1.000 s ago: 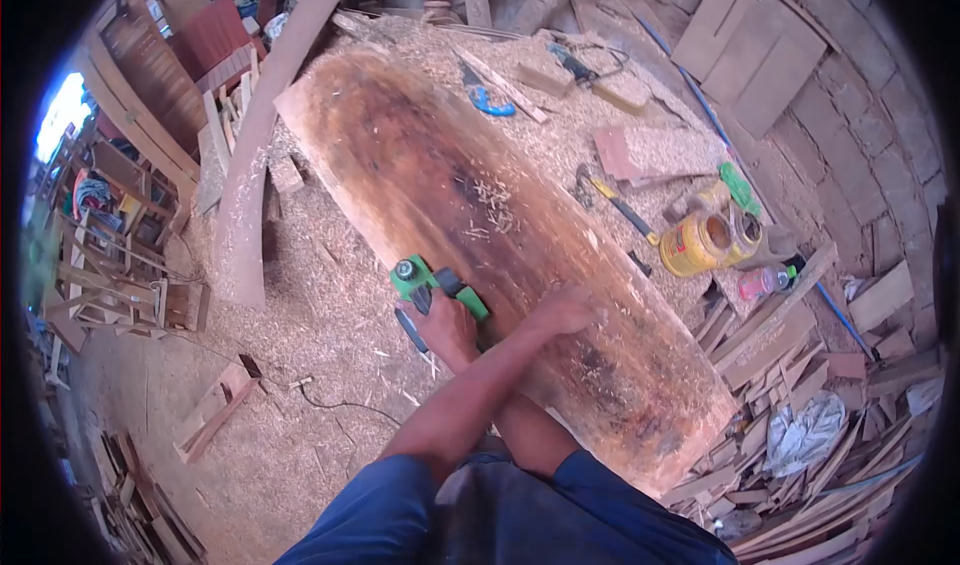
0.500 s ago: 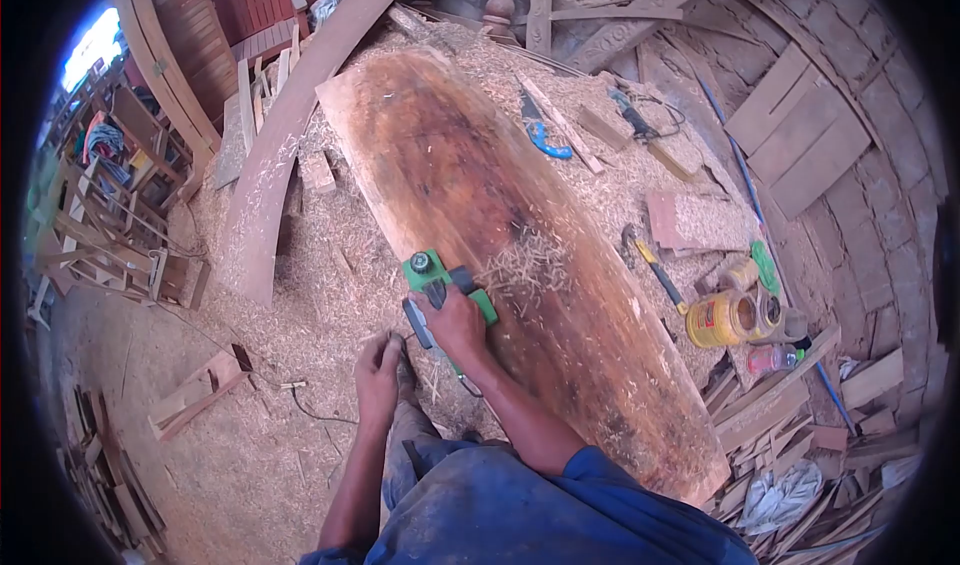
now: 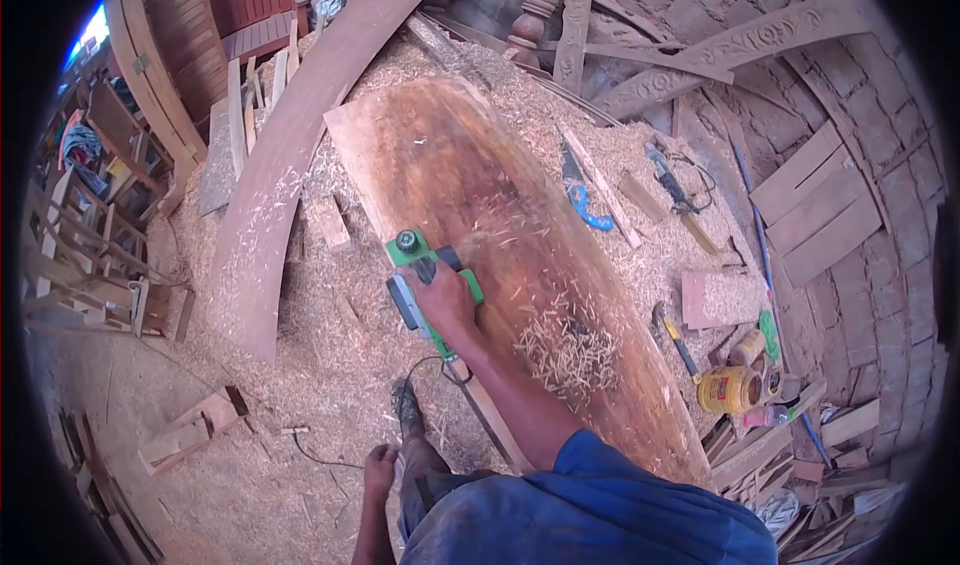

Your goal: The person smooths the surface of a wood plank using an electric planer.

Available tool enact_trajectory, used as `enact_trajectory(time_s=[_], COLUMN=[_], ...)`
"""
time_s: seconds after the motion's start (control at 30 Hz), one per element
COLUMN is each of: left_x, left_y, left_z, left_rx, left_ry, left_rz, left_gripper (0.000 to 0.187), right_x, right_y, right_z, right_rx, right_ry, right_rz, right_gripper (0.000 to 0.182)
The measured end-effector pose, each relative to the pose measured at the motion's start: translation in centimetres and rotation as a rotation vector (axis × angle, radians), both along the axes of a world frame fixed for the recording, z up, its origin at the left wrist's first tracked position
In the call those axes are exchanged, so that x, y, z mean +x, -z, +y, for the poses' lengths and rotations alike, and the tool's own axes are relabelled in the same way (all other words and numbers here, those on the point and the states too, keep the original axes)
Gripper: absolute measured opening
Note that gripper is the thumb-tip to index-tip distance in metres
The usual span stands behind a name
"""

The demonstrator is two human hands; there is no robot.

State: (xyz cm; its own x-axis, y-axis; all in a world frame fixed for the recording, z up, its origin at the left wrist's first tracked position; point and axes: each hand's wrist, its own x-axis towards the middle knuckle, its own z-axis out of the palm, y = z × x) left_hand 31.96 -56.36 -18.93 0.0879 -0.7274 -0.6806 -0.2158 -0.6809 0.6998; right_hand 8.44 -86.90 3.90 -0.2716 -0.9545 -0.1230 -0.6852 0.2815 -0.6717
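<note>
A green electric planer [image 3: 408, 247] rests on the left edge of a long, wide wooden slab [image 3: 440, 180]. My right hand [image 3: 441, 295] is wrapped round the planer's handle from above. Pale wood shavings [image 3: 570, 350] lie in a heap on the slab, with more blurred shavings to the right of the planer. The planer's cord hangs from its rear end. My left hand [image 3: 381, 468] is down beside my left leg, its fingers curled, and I cannot make out anything in them.
A blue-handled saw [image 3: 588, 208], a hammer [image 3: 677, 342], a power tool [image 3: 668, 180] and a yellow jar [image 3: 727, 390] lie right of the slab. A curved board [image 3: 285, 145] leans at the left. Shavings cover the floor, where a cord [image 3: 325, 455] runs.
My left hand has dropped back toward my body, away from the planer. The planer stays in my right hand at the slab's left edge. The shavings heap has shifted in view, nearer me.
</note>
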Motion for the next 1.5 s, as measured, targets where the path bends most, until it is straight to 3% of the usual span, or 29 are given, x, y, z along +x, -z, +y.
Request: enact_trajectory(time_s=[0.13, 0.3, 0.5, 0.6, 0.63, 0.77, 0.9, 1.0, 1.07, 1.17, 1.2, 1.3, 1.33, 1.4, 1.5], left_x=[7.2, 12.0, 10.7, 8.7, 7.7, 6.2, 6.4, 8.2, 9.3, 11.0, 12.1, 12.7, 13.6, 12.4, 10.6], left_y=[7.4, 8.6, 11.7, 11.7, 8.6, 8.4, 9.1, 9.4, 9.3, 9.4, 10.0, 9.1, 10.1, 6.5, 3.5], left_z=[2.1, 3.3, 2.9, 1.0, -0.9, -0.7, 1.9, 5.5, 8.7, 11.4, 12.2, 12.4, 12.6, 10.7, 8.1], left_rx=[0.163, 0.402, 0.373, 0.321, 0.411, 0.252, 0.294, 0.27, 0.317, 0.371, 0.427, 0.496, 0.423, 0.473, 0.441], left_ry=[-0.095, 0.171, -0.251, -0.264, -0.244, -0.29, -0.276, -0.212, -0.232, -0.155, -0.028, 0.165, 0.119, -0.005, -0.047], left_rz=[-0.126, -0.373, -0.056, -0.048, -0.019, 0.056, 0.008, -0.047, -0.055, -0.109, -0.134, -0.378, -0.332, -0.23, -0.211], left_gripper=[0.037, 0.037, 0.026, 0.032, 0.036, 0.041, 0.043, 0.043, 0.041, 0.035, 0.034, 0.049, 0.045, 0.036, 0.041], right_x=[1.3, 2.5, 4.7, 6.2, 6.8, 6.3, 2.8, -1.0, -2.9, -6.5, -7.4, -7.8, -7.7, -7.2, -6.2], right_y=[-0.4, -0.4, -0.1, 0.1, -0.2, 1.3, 0.7, -0.4, -4.1, -0.2, 0.4, 0.4, -0.1, -0.4, 0.3], right_z=[-3.5, -7.9, -13.6, -18.4, -19.7, -20.6, -10.4, 3.5, 12.5, 22.8, 25.4, 27.7, 27.4, 25.4, 20.6], right_rx=[-0.024, 0.077, 0.012, -0.012, -0.012, -0.009, 0.04, 0.023, 0.074, 0.053, 0.081, 0.106, 0.107, 0.107, 0.1], right_ry=[-0.018, 0.009, 0.015, 0.035, 0.052, 0.039, -0.006, -0.011, 0.038, 0.065, 0.09, 0.12, 0.12, 0.115, 0.086], right_rz=[0.024, -0.081, -0.042, -0.065, -0.064, -0.048, -0.036, -0.028, -0.033, 0.03, 0.022, 0.028, 0.033, -0.01, -0.042], right_gripper=[0.071, 0.075, 0.07, 0.069, 0.07, 0.071, 0.074, 0.074, 0.073, 0.074, 0.073, 0.073, 0.074, 0.076, 0.077])
